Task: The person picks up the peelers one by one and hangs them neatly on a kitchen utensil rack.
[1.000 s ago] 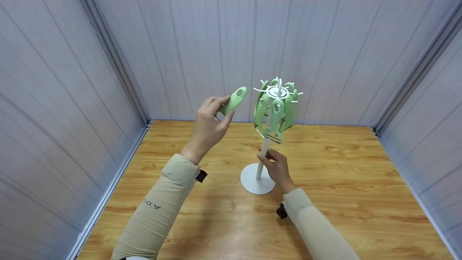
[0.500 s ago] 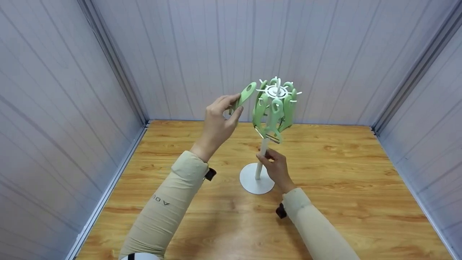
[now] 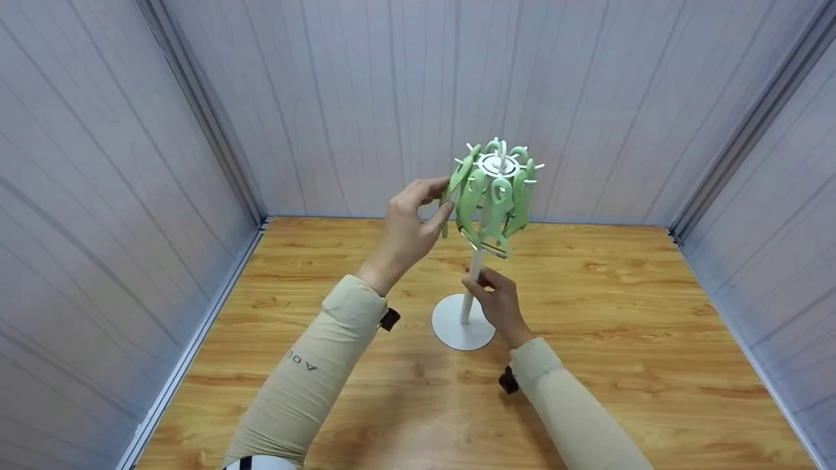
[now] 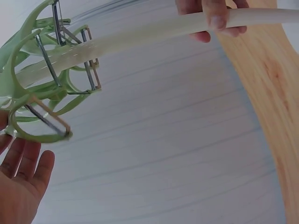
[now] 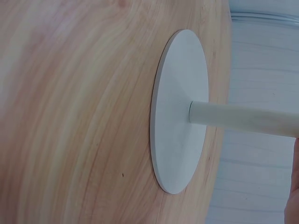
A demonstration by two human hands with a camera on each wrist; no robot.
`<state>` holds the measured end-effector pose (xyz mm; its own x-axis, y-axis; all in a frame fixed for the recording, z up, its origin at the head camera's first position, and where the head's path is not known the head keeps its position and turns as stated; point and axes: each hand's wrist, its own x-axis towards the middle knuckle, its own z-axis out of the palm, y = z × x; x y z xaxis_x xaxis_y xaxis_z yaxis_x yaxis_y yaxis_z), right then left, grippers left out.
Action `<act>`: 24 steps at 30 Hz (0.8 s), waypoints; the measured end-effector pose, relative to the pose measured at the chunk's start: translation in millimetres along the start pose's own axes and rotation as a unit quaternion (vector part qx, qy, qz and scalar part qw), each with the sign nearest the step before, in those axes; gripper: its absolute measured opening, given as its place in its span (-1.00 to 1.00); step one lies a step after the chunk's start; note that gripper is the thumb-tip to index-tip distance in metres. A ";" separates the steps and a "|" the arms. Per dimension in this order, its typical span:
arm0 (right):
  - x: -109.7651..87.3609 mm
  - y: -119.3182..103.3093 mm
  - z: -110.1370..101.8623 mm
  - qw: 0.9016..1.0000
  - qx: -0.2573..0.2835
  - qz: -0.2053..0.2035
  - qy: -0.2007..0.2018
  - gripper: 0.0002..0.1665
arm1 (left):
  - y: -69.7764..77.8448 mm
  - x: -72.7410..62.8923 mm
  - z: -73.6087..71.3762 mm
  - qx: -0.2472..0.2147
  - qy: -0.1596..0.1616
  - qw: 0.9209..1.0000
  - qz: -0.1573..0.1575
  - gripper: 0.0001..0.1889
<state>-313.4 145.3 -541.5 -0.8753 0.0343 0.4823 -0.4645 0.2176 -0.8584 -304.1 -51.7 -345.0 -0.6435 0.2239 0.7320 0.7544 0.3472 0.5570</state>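
Note:
My left hand (image 3: 418, 212) pinches a green peeler (image 3: 455, 185) by its handle, with the handle's top against the left side of a white rack (image 3: 500, 164). Whether its hole is over a hook cannot be made out. Several other green peelers (image 3: 500, 205) hang from the rack's hooks, blades down. In the left wrist view the held peeler's blade (image 4: 46, 119) shows below the fingers (image 4: 43, 170). Lower down, my right hand (image 3: 499, 303) grips the rack's white pole (image 3: 475, 266) between thumb and fingers.
The rack's round white base (image 5: 180, 112) lies flat on the wood-grain table (image 3: 620, 326). Pale panel walls (image 3: 326, 98) enclose the back and both sides. Some hooks stick out at the rack's top.
My left hand has carried the peeler rightward to the rack, and its handle now meets the rack's left side. The right hand stays on the pole.

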 end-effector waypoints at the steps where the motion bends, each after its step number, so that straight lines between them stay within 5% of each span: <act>1: 0.1 0.1 -0.1 1.000 0.000 -0.001 -0.001 -0.81 | -1.3 -1.2 0.2 0.003 0.000 1.000 -0.001 -0.67; 12: 1.7 -4.5 -3.1 0.999 -0.016 0.028 -0.021 -0.78 | -25.4 -25.5 -12.3 0.019 0.008 1.000 -0.020 -0.68; 24: 5.8 -13.1 -18.5 0.994 -0.036 0.078 -0.062 -0.68 | -66.7 -70.8 -27.3 0.045 -0.023 0.992 -0.113 -0.66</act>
